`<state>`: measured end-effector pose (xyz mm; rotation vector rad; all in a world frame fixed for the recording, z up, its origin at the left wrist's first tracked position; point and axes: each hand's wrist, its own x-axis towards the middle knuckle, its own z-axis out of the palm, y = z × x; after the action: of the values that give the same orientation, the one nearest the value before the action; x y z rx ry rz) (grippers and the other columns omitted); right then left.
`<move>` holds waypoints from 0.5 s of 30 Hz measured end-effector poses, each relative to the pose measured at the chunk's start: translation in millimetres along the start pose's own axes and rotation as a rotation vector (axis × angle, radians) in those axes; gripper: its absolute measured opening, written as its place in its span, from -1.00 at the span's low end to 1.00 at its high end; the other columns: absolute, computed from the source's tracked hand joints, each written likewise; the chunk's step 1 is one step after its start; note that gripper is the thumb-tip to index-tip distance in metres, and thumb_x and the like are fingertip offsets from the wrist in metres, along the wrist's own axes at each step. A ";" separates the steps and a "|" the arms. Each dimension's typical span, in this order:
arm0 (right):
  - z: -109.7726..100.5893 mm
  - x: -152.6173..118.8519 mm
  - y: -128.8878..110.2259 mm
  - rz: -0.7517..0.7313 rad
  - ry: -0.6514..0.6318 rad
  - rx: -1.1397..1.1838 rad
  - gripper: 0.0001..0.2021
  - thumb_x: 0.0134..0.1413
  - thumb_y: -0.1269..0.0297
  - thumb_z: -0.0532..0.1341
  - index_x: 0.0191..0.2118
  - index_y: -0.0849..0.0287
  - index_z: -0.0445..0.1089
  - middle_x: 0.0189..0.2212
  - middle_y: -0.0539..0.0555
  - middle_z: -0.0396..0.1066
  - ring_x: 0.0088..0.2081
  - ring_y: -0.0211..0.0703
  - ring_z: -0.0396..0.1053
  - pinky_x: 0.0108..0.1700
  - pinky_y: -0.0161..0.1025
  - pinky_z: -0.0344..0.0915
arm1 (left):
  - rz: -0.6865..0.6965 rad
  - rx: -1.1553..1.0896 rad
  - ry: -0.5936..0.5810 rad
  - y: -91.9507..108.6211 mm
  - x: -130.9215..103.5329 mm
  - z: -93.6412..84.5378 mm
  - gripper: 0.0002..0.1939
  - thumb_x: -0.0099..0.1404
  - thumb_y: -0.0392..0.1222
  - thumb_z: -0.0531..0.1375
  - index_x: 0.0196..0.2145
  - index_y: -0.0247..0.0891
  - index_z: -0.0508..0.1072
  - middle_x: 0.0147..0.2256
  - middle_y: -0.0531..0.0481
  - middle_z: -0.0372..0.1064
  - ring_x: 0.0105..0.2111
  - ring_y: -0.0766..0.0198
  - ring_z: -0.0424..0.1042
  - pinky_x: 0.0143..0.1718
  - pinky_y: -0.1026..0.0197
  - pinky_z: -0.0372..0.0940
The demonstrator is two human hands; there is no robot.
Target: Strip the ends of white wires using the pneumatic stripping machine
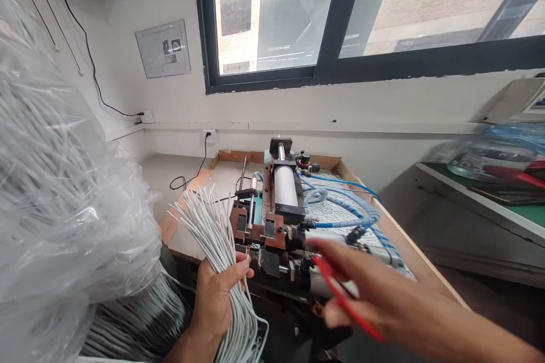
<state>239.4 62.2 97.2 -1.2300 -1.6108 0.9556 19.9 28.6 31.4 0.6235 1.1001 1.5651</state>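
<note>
My left hand (221, 289) is closed round a thick bundle of pale grey cables (208, 232), whose cut ends fan out up and to the left. Between thumb and forefinger, one cable end shows a bit of red beside the jaws of a wire-stripping machine (269, 232). My right hand (361, 289), smeared by motion, is in front of the machine's right side. It holds a red-handled tool (347, 300); blur hides its exact kind. The machine has a silver air cylinder (285, 186) and blue air hoses (353, 221).
Large clear plastic bags (76, 193) of grey cables crowd the left side, with more cables (140, 317) below. The machine sits in a shallow wooden-edged tray (409, 244). At right is a green-topped shelf (519, 212) with a plastic bottle (481, 153). A window (272, 17) is ahead.
</note>
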 end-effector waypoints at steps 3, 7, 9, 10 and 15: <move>30.6 -7.6 -17.3 -0.045 -0.388 -0.187 -0.49 -0.64 0.25 0.40 -0.30 0.09 0.44 -0.49 0.05 0.40 -0.49 -0.11 0.28 -0.46 -0.30 0.16 | -0.005 0.015 -0.021 1.8 -1.4 4.3 -0.90 -0.14 -0.36 0.27 -0.56 -0.36 0.45 -0.65 0.06 0.36 -0.63 0.36 0.33 -0.59 0.33 0.16; 40.6 2.0 -22.1 -0.135 -0.588 -0.344 -0.61 -0.44 0.14 0.33 -0.32 0.14 0.41 -0.52 0.02 0.34 -0.54 -0.20 0.19 -0.56 -0.37 0.05 | -0.003 0.017 -0.047 1.9 0.5 6.4 -0.90 -0.14 -0.39 0.26 -0.54 -0.35 0.44 -0.64 0.07 0.37 -0.62 0.36 0.33 -0.56 0.32 0.17; 41.5 8.1 -20.7 -0.159 -0.600 -0.352 -0.70 -0.38 0.16 0.31 -0.40 0.15 0.40 -0.58 -0.02 0.28 -0.59 -0.27 0.13 -0.62 -0.39 -0.03 | 0.001 0.011 -0.066 1.7 3.3 7.3 -0.90 -0.13 -0.40 0.25 -0.55 -0.34 0.43 -0.64 0.07 0.36 -0.62 0.36 0.32 -0.55 0.31 0.17; 41.9 10.7 -19.8 -0.166 -0.604 -0.350 -0.75 -0.35 0.17 0.30 -0.43 0.16 0.39 -0.61 -0.04 0.25 -0.61 -0.29 0.10 -0.64 -0.40 -0.06 | -0.002 0.006 -0.076 1.7 5.1 7.9 -0.91 -0.13 -0.40 0.24 -0.55 -0.35 0.43 -0.64 0.07 0.36 -0.62 0.36 0.32 -0.54 0.30 0.18; 46.0 21.3 -16.2 -0.143 -0.596 -0.331 -0.84 -0.22 0.21 0.23 -0.58 0.17 0.29 -0.71 -0.10 0.10 -0.66 -0.37 -0.02 -0.67 -0.41 -0.14 | -0.019 0.006 -0.081 2.4 14.5 11.8 -0.91 -0.12 -0.41 0.23 -0.54 -0.36 0.43 -0.66 0.06 0.36 -0.63 0.36 0.31 -0.53 0.29 0.18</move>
<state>188.3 76.4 101.2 -1.0746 -2.3688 1.0516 24.5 46.2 36.5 0.6724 1.0478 1.5082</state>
